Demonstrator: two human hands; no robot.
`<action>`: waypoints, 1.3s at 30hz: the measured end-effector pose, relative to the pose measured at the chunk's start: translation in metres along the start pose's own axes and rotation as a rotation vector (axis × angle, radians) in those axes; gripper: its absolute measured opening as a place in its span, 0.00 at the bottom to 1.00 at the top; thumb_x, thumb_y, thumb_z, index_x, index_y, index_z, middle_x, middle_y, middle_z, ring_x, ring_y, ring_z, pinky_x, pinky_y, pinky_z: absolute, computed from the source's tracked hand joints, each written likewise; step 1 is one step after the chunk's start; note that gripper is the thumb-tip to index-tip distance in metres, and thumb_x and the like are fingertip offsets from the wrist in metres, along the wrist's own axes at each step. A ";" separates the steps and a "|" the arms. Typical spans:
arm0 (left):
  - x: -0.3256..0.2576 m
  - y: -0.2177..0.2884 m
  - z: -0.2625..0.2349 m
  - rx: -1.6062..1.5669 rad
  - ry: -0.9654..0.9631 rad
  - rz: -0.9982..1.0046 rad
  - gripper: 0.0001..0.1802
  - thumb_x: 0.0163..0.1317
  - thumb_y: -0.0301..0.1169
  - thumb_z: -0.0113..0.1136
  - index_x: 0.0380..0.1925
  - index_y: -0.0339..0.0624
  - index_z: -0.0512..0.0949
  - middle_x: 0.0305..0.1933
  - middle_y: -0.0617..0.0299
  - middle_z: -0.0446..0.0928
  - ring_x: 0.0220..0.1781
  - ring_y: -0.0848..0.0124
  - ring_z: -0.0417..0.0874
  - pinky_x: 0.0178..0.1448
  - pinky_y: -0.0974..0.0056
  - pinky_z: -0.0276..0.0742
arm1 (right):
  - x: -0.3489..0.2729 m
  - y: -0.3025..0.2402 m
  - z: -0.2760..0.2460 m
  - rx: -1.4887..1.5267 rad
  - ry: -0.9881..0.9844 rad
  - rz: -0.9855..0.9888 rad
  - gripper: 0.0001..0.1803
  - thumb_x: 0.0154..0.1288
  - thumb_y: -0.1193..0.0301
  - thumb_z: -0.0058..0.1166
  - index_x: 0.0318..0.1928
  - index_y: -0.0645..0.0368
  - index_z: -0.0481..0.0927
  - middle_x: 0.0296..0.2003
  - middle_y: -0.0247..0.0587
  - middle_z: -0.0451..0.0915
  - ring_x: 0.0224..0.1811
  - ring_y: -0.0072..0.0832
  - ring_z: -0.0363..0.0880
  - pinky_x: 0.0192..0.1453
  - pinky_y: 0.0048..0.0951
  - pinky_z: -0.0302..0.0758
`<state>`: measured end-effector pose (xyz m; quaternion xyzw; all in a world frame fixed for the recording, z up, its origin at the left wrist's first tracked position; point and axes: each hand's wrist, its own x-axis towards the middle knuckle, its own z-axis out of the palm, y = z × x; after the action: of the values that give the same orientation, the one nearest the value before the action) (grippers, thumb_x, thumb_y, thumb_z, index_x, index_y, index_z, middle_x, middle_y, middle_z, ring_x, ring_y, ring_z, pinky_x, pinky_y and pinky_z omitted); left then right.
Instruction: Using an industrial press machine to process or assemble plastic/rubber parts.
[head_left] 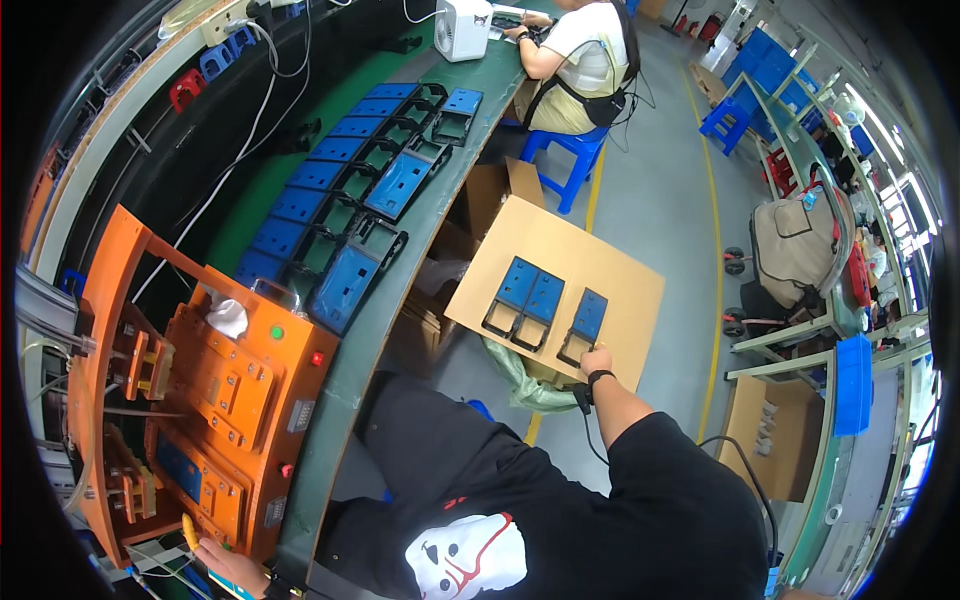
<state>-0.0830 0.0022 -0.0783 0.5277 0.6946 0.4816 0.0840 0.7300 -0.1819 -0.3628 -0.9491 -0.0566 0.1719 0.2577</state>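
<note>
My right hand (597, 361) is closed on the near end of a black frame with a blue panel (588, 314), which lies on a cardboard sheet (628, 280). Left of it, two similar blue-panelled frames (528, 290) sit side by side. My left hand (230, 565) is at the near corner of an orange machine (270, 390), fingers stretched and partly cut off from sight. Something yellow (190, 532) shows at its fingertips, perhaps a finger cover. Inside the machine, a blue panel (178, 465) rests in the nearer fixture; a white cloth-like piece (228, 318) lies near the farther one.
Rows of blue-panelled frames (318, 176) cover the green bench (440, 215). A co-worker (590, 70) sits at its far end on a blue stool (565, 160), beside a white box-shaped device (462, 28). Shelves, a beige bag (790, 245) and an open carton (768, 435) stand right.
</note>
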 end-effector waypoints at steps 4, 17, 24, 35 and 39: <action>-0.002 -0.004 0.009 -0.302 0.064 -0.091 0.31 0.85 0.44 0.42 0.71 0.25 0.64 0.66 0.46 0.73 0.63 0.62 0.79 0.68 0.60 0.77 | -0.009 -0.024 0.019 0.036 -0.049 -0.052 0.14 0.60 0.70 0.62 0.43 0.66 0.83 0.42 0.63 0.86 0.50 0.57 0.86 0.56 0.47 0.81; -0.013 0.048 0.013 0.041 0.025 0.153 0.27 0.83 0.41 0.43 0.66 0.27 0.70 0.62 0.43 0.77 0.62 0.56 0.79 0.68 0.58 0.75 | -0.024 -0.048 0.035 -0.045 -0.086 -0.022 0.17 0.61 0.68 0.66 0.46 0.67 0.83 0.45 0.63 0.87 0.52 0.56 0.86 0.58 0.47 0.81; -0.015 0.040 0.016 0.090 0.020 0.160 0.28 0.84 0.41 0.41 0.70 0.26 0.67 0.67 0.42 0.74 0.66 0.55 0.77 0.71 0.57 0.73 | -0.021 -0.051 0.034 -0.117 -0.095 -0.078 0.19 0.60 0.69 0.67 0.48 0.69 0.83 0.45 0.65 0.86 0.52 0.56 0.86 0.58 0.47 0.81; -0.032 0.061 0.017 -0.054 0.017 0.073 0.27 0.82 0.34 0.38 0.72 0.26 0.64 0.70 0.45 0.72 0.68 0.58 0.75 0.72 0.59 0.69 | -0.006 -0.070 0.025 -0.324 -0.194 -0.086 0.29 0.61 0.54 0.62 0.44 0.73 0.86 0.47 0.72 0.84 0.53 0.60 0.85 0.59 0.50 0.81; -0.032 0.068 0.018 -0.031 -0.002 0.174 0.31 0.83 0.44 0.38 0.70 0.26 0.65 0.73 0.45 0.68 0.73 0.56 0.71 0.77 0.55 0.64 | -0.025 -0.122 -0.014 -0.356 -0.033 -0.227 0.33 0.60 0.58 0.61 0.57 0.73 0.78 0.49 0.69 0.84 0.54 0.60 0.84 0.59 0.54 0.80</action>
<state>-0.0130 -0.0148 -0.0487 0.5853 0.6385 0.4972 0.0509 0.7095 -0.0880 -0.2824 -0.9643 -0.1968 0.1447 0.1027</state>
